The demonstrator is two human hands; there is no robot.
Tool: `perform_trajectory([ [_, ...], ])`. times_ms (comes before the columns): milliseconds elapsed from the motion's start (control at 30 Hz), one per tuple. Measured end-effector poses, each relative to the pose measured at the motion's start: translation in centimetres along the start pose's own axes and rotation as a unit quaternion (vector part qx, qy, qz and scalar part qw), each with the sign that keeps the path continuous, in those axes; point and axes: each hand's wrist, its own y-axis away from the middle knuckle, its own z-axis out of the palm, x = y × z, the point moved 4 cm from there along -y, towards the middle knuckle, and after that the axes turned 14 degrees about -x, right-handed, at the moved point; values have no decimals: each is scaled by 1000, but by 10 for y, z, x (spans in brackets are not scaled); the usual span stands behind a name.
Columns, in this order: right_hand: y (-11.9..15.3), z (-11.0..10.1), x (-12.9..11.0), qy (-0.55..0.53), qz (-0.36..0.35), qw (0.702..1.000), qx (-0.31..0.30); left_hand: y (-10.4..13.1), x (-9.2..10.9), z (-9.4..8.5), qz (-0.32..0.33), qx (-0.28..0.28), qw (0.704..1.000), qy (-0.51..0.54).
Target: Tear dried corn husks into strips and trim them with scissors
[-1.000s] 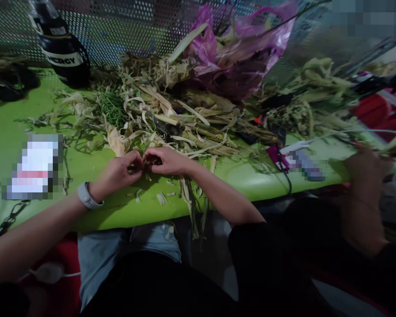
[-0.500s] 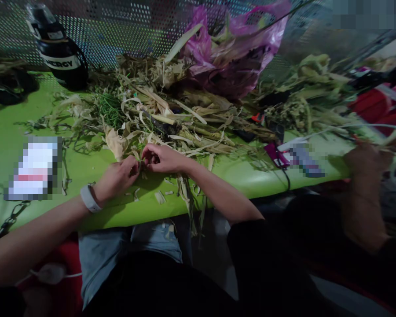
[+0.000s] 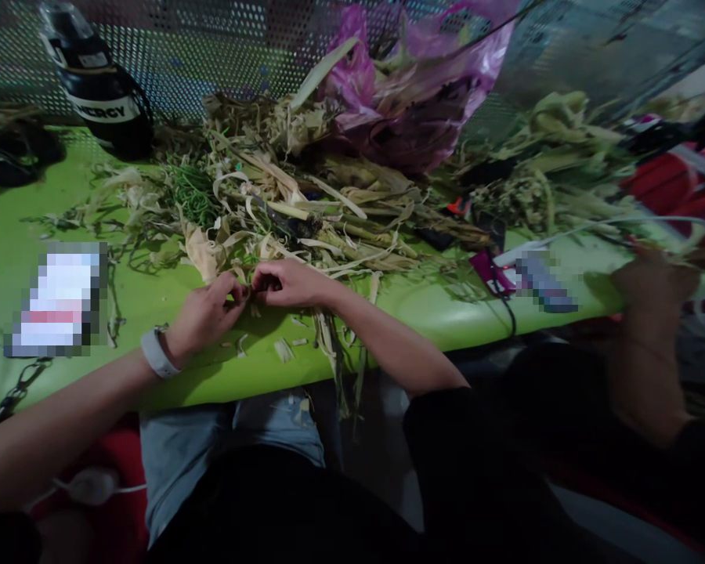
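My left hand (image 3: 210, 313), with a white band at the wrist, is closed in a pinch near the front of the green table (image 3: 211, 380). Right beside it my right hand (image 3: 285, 283) is curled, its fingertips close to the left ones. What the fingers hold is too small and dark to make out. Behind both hands lies a tangled heap of dried husks and stalks (image 3: 341, 196), with a pale dry husk (image 3: 203, 249) just behind my left hand. Strips of husk (image 3: 329, 345) hang over the table edge, and small scraps (image 3: 283, 349) lie below my hands.
A black bottle (image 3: 109, 110) stands at the back left. A blurred phone (image 3: 59, 298) lies at the left. The purple plastic bag (image 3: 423, 94) is behind the heap. Another person's hand (image 3: 655, 274) is at the far right, near a second phone (image 3: 546, 282).
My left hand's fingers have shifted slightly, with a wider gap between thumb and index finger. My right hand is slightly lower and its fingers are more curled.
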Motion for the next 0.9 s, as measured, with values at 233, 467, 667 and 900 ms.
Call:
perform_trajectory([
  [233, -2, 1, 1, 9, -6, 1000, 5, -1, 1, -1, -22, 5, 1000, -20],
  [467, -1, 1, 0, 17, -7, 1000, 4, -4, -1, -4, 13, 24, 999, -26],
  [667, -1, 1, 0, 44, -4, 999, 2, -4, 6, -10, 5, 12, 1000, 1],
  [900, -1, 1, 0, 68, -9, 998, -1, -5, 3, -11, 49, -7, 999, 6],
])
